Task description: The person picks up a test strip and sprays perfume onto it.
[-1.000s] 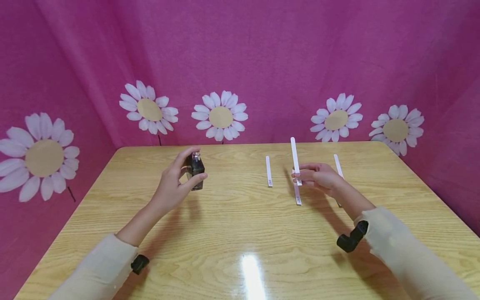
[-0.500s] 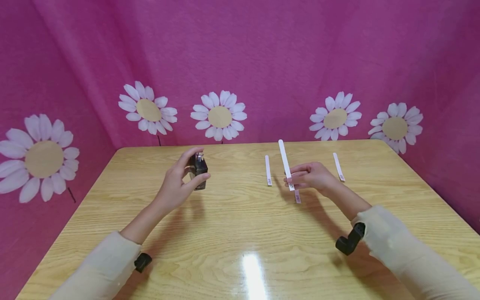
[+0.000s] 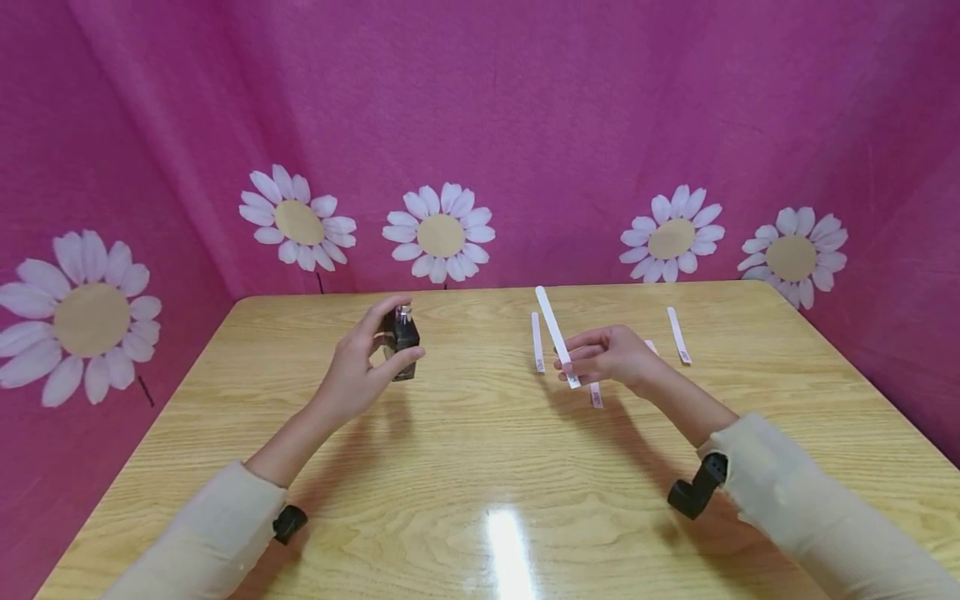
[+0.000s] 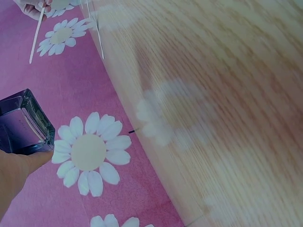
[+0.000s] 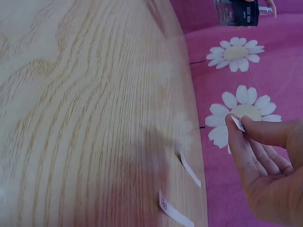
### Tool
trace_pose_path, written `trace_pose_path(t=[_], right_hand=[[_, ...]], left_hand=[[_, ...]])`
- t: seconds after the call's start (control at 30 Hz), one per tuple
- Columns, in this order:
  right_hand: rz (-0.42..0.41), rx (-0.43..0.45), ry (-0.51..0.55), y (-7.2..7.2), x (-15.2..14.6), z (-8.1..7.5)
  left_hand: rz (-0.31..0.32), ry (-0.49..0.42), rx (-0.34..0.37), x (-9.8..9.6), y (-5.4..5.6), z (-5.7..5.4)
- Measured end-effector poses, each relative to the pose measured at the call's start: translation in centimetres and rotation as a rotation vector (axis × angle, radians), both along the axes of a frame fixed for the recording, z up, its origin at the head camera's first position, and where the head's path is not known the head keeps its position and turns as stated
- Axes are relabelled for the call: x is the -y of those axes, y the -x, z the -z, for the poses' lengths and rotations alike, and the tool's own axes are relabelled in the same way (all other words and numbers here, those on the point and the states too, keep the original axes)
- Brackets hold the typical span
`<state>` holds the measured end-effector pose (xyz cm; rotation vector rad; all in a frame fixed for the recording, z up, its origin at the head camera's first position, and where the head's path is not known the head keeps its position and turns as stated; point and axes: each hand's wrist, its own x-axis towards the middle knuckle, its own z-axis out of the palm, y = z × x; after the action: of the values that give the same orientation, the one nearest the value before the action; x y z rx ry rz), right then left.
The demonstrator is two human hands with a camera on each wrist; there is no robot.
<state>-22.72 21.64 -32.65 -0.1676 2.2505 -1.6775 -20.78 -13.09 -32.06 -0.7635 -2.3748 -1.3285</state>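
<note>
In the head view my left hand (image 3: 348, 367) holds up a dark glass perfume bottle (image 3: 406, 343), index finger on top by the silver spray nozzle and thumb low on its side. The bottle (image 4: 26, 124) also shows in the left wrist view, above the thumb. My right hand (image 3: 621, 358) pinches a white perfume test strip (image 3: 553, 323) near its printed lower end. This strip tilts up and to the left, toward the bottle but well apart from it. In the right wrist view, thumb and index finger meet at the strip's printed end (image 5: 238, 124).
More white strips lie on the wooden table (image 3: 450, 467): one left of the right hand (image 3: 537, 343), one partly hidden beneath it (image 3: 596, 395), another farther right (image 3: 678, 335). A strip's tip (image 3: 651, 345) shows behind the wrist. A pink flowered curtain (image 3: 525, 125) hangs behind.
My right hand has moved left with the test strip, which now leans more to the left. My left hand and the perfume bottle have shifted slightly right.
</note>
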Motion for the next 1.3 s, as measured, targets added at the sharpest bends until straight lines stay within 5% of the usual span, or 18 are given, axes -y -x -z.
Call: trace_pose_path(t=[0.83, 1.3], right_hand=[[-0.013, 0.039, -0.011, -0.7, 2.0, -1.3], [0.004, -0.098, -0.198, -1.8, 2.8, -2.5]], left_hand=[[0.0, 0.046, 0.042, -1.0, 0.6, -0.1], [-0.005, 0.071, 0.014, -1.6, 0.8, 0.2]])
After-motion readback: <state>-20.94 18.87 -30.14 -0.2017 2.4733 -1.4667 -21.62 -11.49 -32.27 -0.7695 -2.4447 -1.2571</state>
